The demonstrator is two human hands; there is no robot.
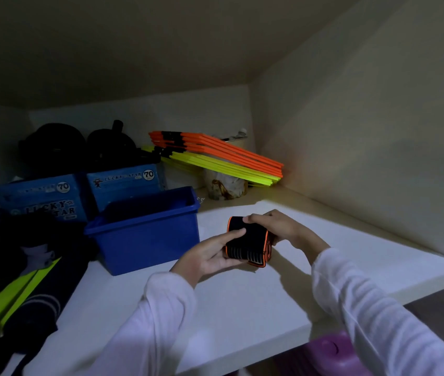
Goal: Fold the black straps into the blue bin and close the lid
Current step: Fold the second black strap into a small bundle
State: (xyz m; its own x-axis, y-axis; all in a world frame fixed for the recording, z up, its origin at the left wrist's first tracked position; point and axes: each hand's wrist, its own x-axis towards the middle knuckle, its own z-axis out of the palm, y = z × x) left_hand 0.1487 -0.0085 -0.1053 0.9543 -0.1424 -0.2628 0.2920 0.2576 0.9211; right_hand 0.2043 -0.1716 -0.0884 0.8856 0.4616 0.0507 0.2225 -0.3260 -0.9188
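Observation:
A black strap (248,244) with orange edging is rolled into a short bundle above the white shelf (242,302). My left hand (210,256) cups it from below, thumb laid across its top. My right hand (280,227) grips its far right end with fingers curled over the top. The open blue bin (145,234) stands just to the left of the strap, with no lid on it. Its inside is dark and I cannot tell what it holds.
Two blue "Lucky Star" boxes (123,183) stand behind the bin, dark round items on them. Orange and yellow flat bars (221,158) lean at the back over a crumpled bag (226,187). Dark clothing with yellow stripes (12,289) lies at the left. The cupboard wall (364,158) closes the right.

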